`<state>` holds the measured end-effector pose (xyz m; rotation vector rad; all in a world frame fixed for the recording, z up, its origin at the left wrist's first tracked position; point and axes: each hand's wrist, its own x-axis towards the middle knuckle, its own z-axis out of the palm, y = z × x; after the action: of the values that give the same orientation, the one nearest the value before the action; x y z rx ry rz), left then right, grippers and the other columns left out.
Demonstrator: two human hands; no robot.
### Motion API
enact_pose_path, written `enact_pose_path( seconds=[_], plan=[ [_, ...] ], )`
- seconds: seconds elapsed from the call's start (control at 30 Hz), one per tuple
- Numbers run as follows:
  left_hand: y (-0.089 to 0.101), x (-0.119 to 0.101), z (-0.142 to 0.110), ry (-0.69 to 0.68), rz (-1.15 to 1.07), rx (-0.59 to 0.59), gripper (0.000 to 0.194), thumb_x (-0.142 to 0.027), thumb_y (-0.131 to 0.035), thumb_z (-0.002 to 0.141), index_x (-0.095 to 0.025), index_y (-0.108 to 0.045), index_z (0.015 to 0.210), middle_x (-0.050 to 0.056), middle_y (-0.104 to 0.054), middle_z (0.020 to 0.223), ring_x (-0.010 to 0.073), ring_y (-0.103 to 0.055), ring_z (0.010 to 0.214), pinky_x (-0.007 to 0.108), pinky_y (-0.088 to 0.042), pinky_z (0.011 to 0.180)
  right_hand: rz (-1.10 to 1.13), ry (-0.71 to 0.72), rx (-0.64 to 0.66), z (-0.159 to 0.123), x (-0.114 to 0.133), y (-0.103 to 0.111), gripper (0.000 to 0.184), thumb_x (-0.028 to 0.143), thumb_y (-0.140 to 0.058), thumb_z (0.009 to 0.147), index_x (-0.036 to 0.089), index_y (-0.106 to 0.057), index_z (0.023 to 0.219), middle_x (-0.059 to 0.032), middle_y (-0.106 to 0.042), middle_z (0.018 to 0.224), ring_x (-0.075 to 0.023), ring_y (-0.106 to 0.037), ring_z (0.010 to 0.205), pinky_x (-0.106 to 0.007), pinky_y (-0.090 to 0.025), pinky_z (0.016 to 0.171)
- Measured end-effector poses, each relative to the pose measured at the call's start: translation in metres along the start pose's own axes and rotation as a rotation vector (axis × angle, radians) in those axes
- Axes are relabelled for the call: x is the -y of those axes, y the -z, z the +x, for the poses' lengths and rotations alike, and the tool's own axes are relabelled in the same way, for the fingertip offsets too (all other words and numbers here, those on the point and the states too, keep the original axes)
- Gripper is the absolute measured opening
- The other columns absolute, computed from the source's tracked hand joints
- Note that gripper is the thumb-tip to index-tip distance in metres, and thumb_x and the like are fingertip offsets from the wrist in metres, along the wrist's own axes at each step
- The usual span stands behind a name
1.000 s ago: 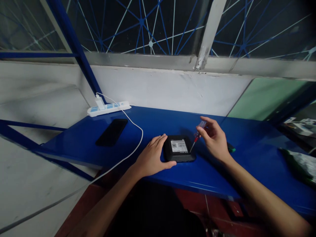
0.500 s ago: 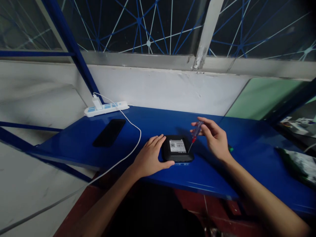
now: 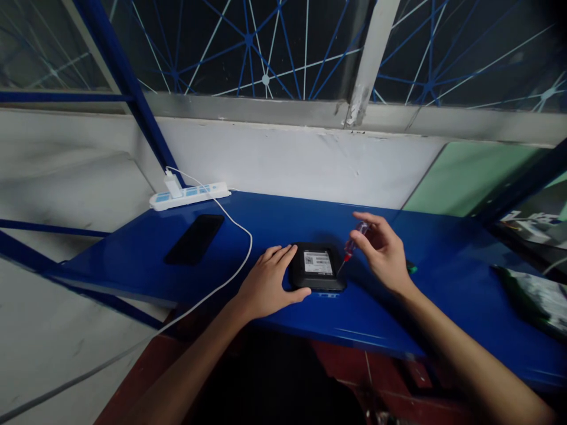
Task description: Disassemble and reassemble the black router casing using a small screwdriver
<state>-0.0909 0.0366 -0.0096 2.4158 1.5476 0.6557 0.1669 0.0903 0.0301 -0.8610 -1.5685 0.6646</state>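
Observation:
A flat, square black device (image 3: 318,282) with a white printed label bearing a square code lies on the blue table. My left hand (image 3: 268,284) grips its left side, fingertips at the back edge and thumb along the front. In my right hand (image 3: 383,251) is a screwdriver (image 3: 351,245) with a clear handle and a red collar, pinched between thumb and fingers. The screwdriver is tilted, its thin shaft pointing down to the right edge of the device, near the label's lower right corner. What the tip touches is too small to tell.
A black phone (image 3: 195,239) lies left on the table (image 3: 283,215). Behind it stands a white power strip (image 3: 190,195) with a plugged-in charger, whose white cable (image 3: 239,268) crosses the table. Right are a small green object (image 3: 411,268) and a silvery bag (image 3: 538,298).
The screwdriver leans over further and its handle sits slightly to the right. My right fingers have shifted around the handle. The left hand and the device stay put.

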Motion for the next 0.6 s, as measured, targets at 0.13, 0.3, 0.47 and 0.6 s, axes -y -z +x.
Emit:
enact_pose_path(
  seconds=[0.13,0.3,0.47,0.6],
  plan=[
    [0.0017,-0.0025,0.0008,0.016,-0.006,0.017,0.089,-0.063,-0.066,0.081,-0.018,-0.035,0.152,0.013,-0.046,0.152,0.0379,-0.037,0.141,0.055,-0.04,0.112,0.039,-0.061,0.05,-0.0018,0.0017,0.0033,0.027,0.039,-0.059,0.094,0.028,-0.066,0.119,-0.0017,-0.068,0.094,-0.0154,-0.07,0.073,-0.033,-0.058,0.068],
    [0.0033,-0.0027,0.0006,0.018,0.001,0.026,0.089,-0.062,-0.066,0.082,-0.018,-0.034,0.152,0.012,-0.045,0.153,0.0365,-0.037,0.141,0.053,-0.038,0.113,0.103,-0.118,0.063,-0.001,0.0075,-0.0002,0.039,0.038,-0.053,0.098,0.027,-0.057,0.135,-0.0056,-0.072,0.107,-0.0174,-0.074,0.078,-0.037,-0.061,0.071],
    [0.0015,-0.001,0.0,0.003,-0.014,0.01,0.087,-0.062,-0.066,0.083,-0.019,-0.035,0.152,0.011,-0.047,0.152,0.035,-0.037,0.141,0.052,-0.039,0.114,-0.066,-0.028,-0.018,0.0005,0.0022,-0.0006,0.033,0.035,-0.068,0.089,0.026,-0.064,0.121,0.0023,-0.063,0.081,-0.0117,-0.062,0.062,-0.029,-0.055,0.062],
    [0.002,-0.0027,0.0008,0.0,-0.032,0.017,0.086,-0.061,-0.067,0.083,-0.02,-0.036,0.151,0.011,-0.047,0.151,0.0354,-0.037,0.141,0.052,-0.039,0.114,-0.071,-0.036,0.006,-0.0005,-0.0009,0.0015,0.028,0.04,-0.057,0.096,0.027,-0.064,0.119,0.0015,-0.064,0.081,-0.0116,-0.062,0.062,-0.028,-0.054,0.062]
  ],
)
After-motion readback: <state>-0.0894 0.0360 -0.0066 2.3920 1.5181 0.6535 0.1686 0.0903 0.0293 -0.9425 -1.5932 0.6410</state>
